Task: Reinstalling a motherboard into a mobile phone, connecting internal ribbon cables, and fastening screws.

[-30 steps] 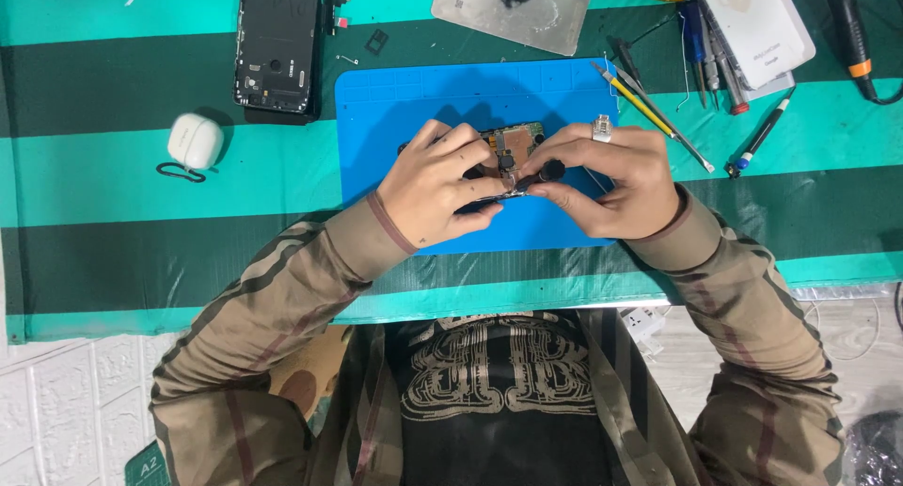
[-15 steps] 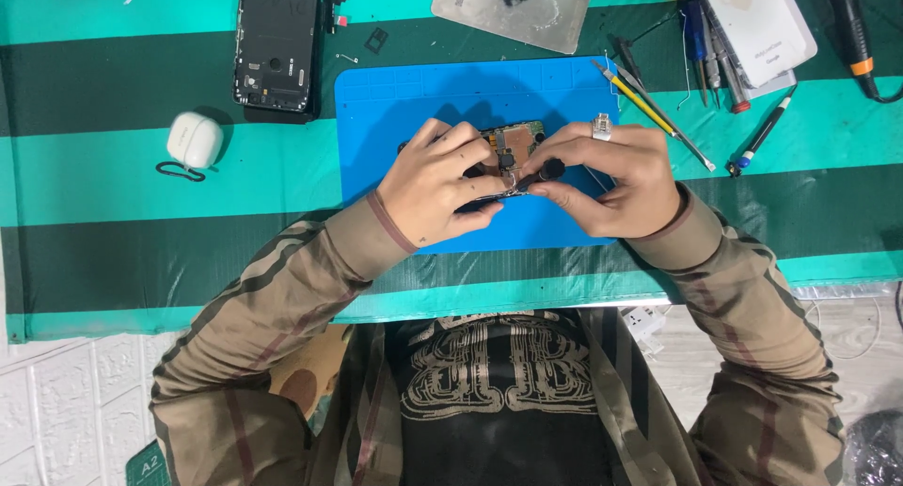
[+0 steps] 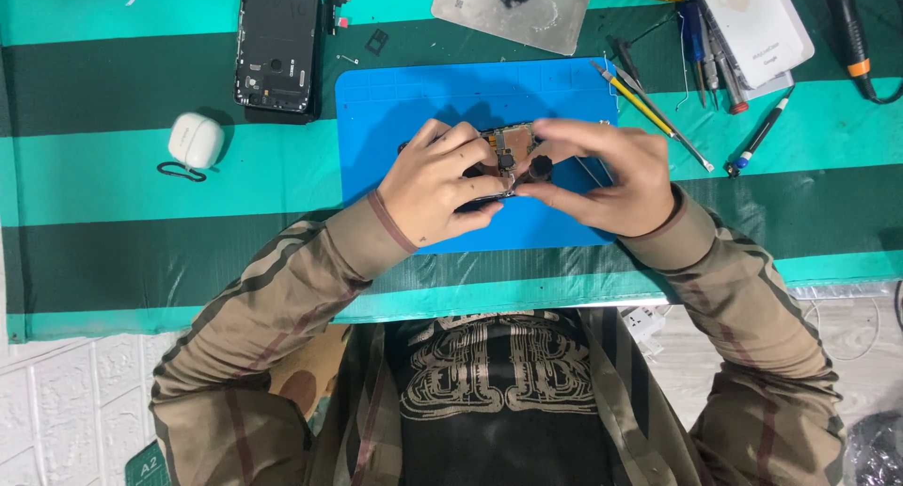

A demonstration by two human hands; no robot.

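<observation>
We're holding a small opened phone board with exposed brown and black parts (image 3: 505, 152) over the blue rectangular silicone work mat (image 3: 395, 100), both hands on it. Left hand (image 3: 435, 187) is gripping its left edge, fingers curled around it. Right hand (image 3: 607, 175) is pinching the right side, fingertips (image 3: 546, 166) pressing on a dark round part. Black stripped phone frame (image 3: 277, 44) is lying upper left, white earbud case (image 3: 196, 140) is sitting well left, and yellow-handled tweezers (image 3: 632, 95) are lying just right of the mat.
</observation>
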